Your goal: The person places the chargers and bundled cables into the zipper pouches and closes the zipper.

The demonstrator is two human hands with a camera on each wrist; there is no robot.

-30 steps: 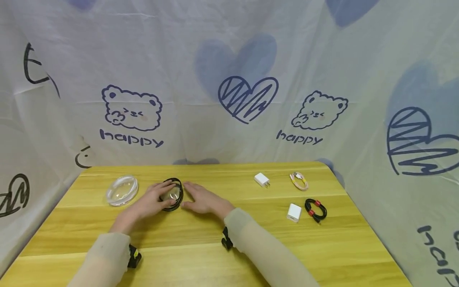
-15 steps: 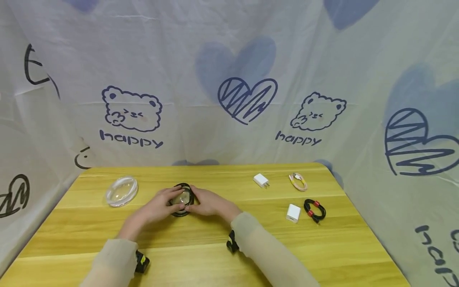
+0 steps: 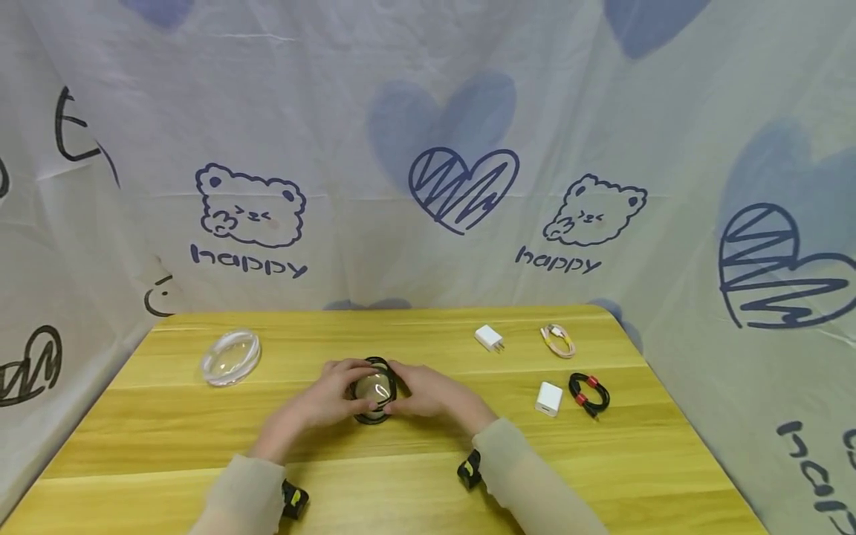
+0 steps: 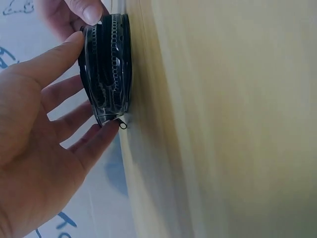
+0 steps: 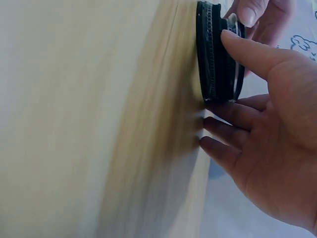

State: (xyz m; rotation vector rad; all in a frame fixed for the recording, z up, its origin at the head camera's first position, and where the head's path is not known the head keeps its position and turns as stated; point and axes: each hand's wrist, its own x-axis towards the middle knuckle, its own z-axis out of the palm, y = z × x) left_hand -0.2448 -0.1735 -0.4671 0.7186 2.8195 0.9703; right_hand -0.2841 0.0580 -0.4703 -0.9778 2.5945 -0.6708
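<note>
A round zip pouch [image 3: 376, 389] with a clear top and black edging lies on the table between both hands. My left hand [image 3: 329, 396] holds its left side, the thumb at the near rim and the fingers curled along the edge. From the right, my right hand [image 3: 431, 394] grips the same pouch, thumb near the left thumb. Black zip teeth run round the pouch [image 4: 106, 67] in the left wrist view, where a small ring hangs by the fingertips. In the right wrist view the pouch [image 5: 213, 57] sits under the right thumb, several fingertips beside its edge.
A similar round clear pouch with white edging [image 3: 230, 358] lies at the table's [image 3: 361, 490] back left. To the right are two white charger plugs, one farther back [image 3: 489, 337], one nearer [image 3: 549, 399], a pale coiled cable [image 3: 558, 341] and a black coiled cable [image 3: 589, 394].
Both hands have moved right and nearer with the black-edged pouch. A second ago the right hand was just beside it; now it grips it too. The other things stay put.
</note>
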